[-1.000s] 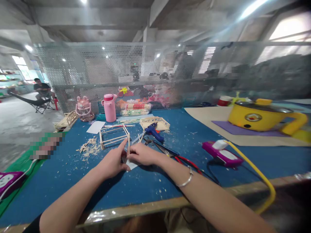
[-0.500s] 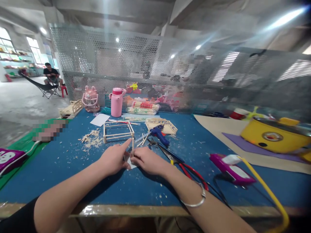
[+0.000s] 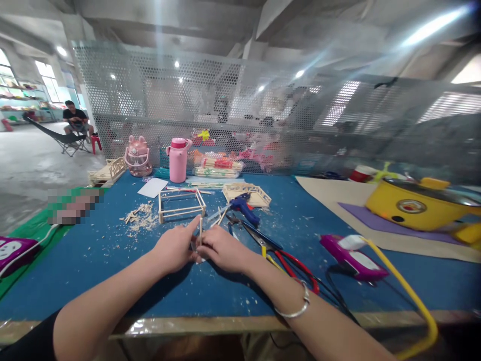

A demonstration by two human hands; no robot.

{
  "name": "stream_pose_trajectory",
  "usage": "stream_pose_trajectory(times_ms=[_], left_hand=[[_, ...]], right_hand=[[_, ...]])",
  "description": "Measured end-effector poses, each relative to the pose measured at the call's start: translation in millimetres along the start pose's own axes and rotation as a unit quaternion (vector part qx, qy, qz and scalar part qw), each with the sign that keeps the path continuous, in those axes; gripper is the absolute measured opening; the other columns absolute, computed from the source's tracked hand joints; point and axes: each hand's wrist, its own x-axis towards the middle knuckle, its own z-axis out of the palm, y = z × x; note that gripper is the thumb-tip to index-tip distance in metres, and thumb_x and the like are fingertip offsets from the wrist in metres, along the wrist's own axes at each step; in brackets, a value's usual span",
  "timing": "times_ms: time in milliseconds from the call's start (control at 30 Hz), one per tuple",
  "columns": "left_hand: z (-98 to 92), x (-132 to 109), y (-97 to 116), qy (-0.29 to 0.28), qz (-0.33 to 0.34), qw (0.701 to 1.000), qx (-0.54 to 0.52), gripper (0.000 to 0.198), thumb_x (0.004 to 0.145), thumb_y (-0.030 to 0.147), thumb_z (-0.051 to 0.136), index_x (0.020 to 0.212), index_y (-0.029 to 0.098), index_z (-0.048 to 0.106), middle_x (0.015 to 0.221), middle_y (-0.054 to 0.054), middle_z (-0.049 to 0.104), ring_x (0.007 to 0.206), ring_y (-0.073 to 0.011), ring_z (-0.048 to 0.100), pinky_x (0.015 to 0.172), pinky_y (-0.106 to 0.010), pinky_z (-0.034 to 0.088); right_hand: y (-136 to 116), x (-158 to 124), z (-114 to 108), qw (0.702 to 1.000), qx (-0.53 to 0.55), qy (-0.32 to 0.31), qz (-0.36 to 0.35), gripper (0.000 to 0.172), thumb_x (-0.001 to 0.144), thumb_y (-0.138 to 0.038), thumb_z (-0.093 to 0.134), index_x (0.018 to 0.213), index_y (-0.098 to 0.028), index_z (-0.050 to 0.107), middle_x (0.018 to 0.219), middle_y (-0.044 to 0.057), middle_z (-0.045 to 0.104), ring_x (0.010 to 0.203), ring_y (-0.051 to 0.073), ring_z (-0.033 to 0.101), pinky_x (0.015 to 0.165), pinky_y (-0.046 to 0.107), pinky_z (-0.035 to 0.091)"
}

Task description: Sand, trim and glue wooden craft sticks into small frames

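Observation:
A short wooden stick (image 3: 201, 231) stands upright between my hands, low over the blue table. My right hand (image 3: 223, 249) pinches its lower end with thumb and fingers. From the other side my left hand (image 3: 175, 246) closes on it, the index finger stretched along the stick near its top. A small whitish piece shows under the fingers, mostly covered. Just beyond the hands stands an open box frame of wooden sticks (image 3: 182, 214). Right of it lie a blue glue gun (image 3: 245, 208), a few loose sticks and red-handled pliers (image 3: 300, 265).
Wood scraps (image 3: 141, 218) litter the left side of the blue table (image 3: 112, 281). Behind are a pink bottle (image 3: 178, 163), a pink jug (image 3: 138, 158) and a wooden tray-like piece (image 3: 259, 196). A purple power strip (image 3: 356, 258) and yellow pot (image 3: 417, 205) are right. A person (image 3: 76, 118) sits far left.
The view has shifted slightly. Both hands stay closed together around the stick, which now sits a little lower and apart from the frame's corner in view.

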Motion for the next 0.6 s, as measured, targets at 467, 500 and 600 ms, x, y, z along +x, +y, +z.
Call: stream_pose_trajectory(times_ms=[467,500,600], left_hand=[[2.2,0.6,-3.2,0.011,0.012,1.0,-0.017,0.093,0.064,0.031,0.072,0.141,0.022,0.019,0.106,-0.01,0.066,0.104,-0.0307,0.057,0.08,-0.036,0.045],[2.5,0.7,-3.5,0.012,0.012,1.0,-0.016,0.094,0.064,0.03,0.072,0.141,0.022,0.019,0.106,-0.01,0.066,0.104,-0.0307,0.057,0.08,-0.035,0.045],[2.9,0.8,-3.9,0.013,0.016,1.0,-0.018,0.093,0.065,0.03,0.071,0.141,0.022,0.019,0.106,-0.01,0.067,0.105,-0.0298,0.057,0.081,-0.035,0.044]], right_hand=[[-3.6,-0.5,1.6,0.999,-0.03,0.014,0.028,0.015,0.083,-0.015,0.053,0.073,-0.015,0.064,0.076,0.004,0.068,0.075,0.015,0.057,0.075,0.031,0.029],[-3.9,-0.2,1.3,0.999,-0.036,0.017,0.036,0.015,0.083,-0.016,0.053,0.073,-0.015,0.064,0.076,0.004,0.068,0.076,0.016,0.057,0.075,0.032,0.028],[-4.7,0.3,0.3,0.999,-0.039,0.012,0.037,0.016,0.084,-0.018,0.053,0.073,-0.015,0.065,0.078,0.004,0.068,0.078,0.016,0.056,0.076,0.033,0.027]])
